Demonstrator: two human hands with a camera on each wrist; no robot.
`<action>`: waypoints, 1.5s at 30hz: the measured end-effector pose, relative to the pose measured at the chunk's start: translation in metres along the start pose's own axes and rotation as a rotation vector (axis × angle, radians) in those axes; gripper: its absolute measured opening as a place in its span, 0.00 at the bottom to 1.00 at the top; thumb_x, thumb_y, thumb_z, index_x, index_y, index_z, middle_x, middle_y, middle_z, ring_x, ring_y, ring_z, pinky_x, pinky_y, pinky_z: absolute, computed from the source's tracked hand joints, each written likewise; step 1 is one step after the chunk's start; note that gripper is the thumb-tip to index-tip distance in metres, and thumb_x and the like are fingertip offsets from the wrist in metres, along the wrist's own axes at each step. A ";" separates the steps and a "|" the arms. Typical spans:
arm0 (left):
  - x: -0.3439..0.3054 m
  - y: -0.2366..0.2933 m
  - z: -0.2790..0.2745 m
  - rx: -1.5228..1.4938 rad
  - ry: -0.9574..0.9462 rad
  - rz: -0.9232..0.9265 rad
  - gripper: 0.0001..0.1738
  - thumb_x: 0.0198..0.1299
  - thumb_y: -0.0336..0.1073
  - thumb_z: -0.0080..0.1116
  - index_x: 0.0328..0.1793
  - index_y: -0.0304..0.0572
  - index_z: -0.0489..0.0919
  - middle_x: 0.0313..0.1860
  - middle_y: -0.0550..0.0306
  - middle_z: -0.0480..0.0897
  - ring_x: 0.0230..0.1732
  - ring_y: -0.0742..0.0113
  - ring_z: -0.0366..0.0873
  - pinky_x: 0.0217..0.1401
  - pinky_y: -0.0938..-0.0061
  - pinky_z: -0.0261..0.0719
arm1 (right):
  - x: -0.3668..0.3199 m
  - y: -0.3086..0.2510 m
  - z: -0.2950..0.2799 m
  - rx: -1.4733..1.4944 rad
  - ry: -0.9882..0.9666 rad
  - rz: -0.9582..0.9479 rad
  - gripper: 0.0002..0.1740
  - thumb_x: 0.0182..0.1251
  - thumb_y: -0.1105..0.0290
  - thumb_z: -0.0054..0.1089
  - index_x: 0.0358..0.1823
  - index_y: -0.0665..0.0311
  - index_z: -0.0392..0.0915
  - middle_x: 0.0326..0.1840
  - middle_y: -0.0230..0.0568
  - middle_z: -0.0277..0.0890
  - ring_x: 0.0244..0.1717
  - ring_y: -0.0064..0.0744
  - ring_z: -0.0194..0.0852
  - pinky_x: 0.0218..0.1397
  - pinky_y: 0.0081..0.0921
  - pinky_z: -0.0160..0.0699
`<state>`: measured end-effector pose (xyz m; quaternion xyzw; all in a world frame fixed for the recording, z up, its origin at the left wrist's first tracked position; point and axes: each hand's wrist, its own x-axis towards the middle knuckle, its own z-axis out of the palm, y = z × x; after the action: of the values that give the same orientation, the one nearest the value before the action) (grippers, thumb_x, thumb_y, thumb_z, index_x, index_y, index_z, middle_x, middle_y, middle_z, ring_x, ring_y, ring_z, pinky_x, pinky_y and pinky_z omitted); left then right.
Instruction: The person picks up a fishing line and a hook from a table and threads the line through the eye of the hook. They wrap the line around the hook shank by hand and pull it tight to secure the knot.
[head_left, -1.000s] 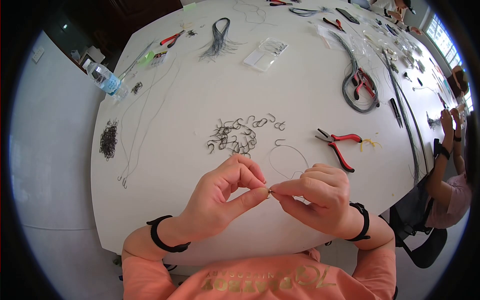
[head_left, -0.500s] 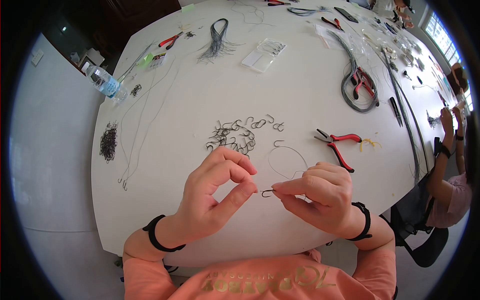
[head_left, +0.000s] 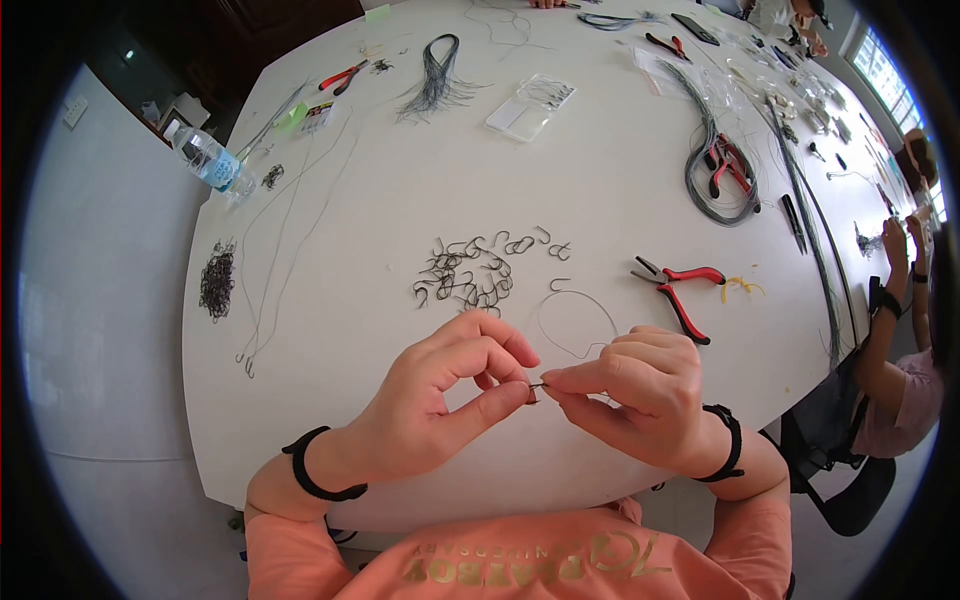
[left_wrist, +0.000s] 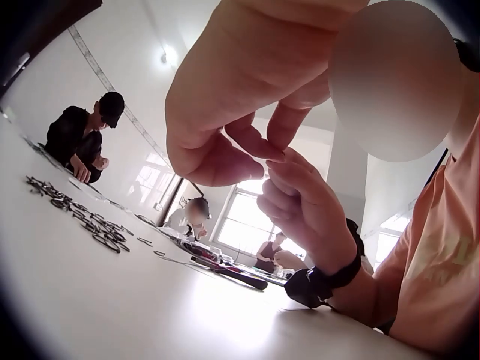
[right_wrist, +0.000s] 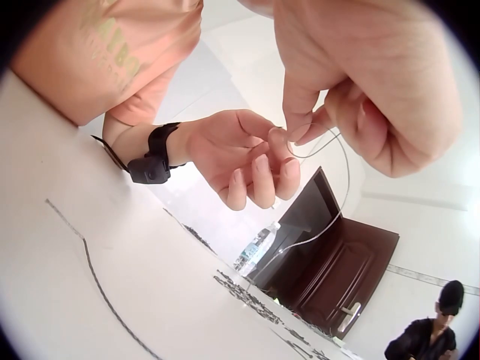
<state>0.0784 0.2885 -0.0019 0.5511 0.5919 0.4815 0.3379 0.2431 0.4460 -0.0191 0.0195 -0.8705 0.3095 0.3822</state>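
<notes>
Between the fingertips of both hands, over the table's front, is a small dark fish hook point(head_left: 538, 386). My right hand point(head_left: 640, 385) pinches it between thumb and forefinger, with the other fingers folded. From the other side my left hand point(head_left: 445, 390) pinches the hook's bend end, partly hiding it; its forefinger is arched above. A thin grey line point(right_wrist: 348, 180) curves out of the right fingers down to the table in the right wrist view. Just beyond the hands, a loop of this line point(head_left: 541, 318) lies near a single loose hook point(head_left: 558, 283).
A loose pile of hooks point(head_left: 494, 290) lies ahead of the left hand, and red-handled pliers point(head_left: 690, 274) beyond the right. Farther off are a darker hook pile point(head_left: 217, 285), a water bottle point(head_left: 212, 160), a clear plastic box point(head_left: 530, 108) and coiled lines point(head_left: 690, 180). Other people sit around.
My left hand drew back from the hook half a second ago, baring its bend, and has now returned to pinch it. My right hand has kept its pinch, nearly still.
</notes>
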 end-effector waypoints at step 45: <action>-0.003 0.002 0.007 0.302 0.225 0.325 0.14 0.50 0.17 0.71 0.38 0.42 0.82 0.30 0.60 0.78 0.29 0.70 0.74 0.28 0.77 0.69 | -0.001 -0.013 -0.011 0.336 -0.201 0.365 0.05 0.61 0.81 0.66 0.34 0.65 0.80 0.20 0.36 0.75 0.17 0.27 0.68 0.19 0.24 0.60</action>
<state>0.0863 0.2873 -0.0026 0.6262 0.5948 0.4937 0.1020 0.2549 0.4413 -0.0072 -0.0441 -0.8295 0.5101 0.2231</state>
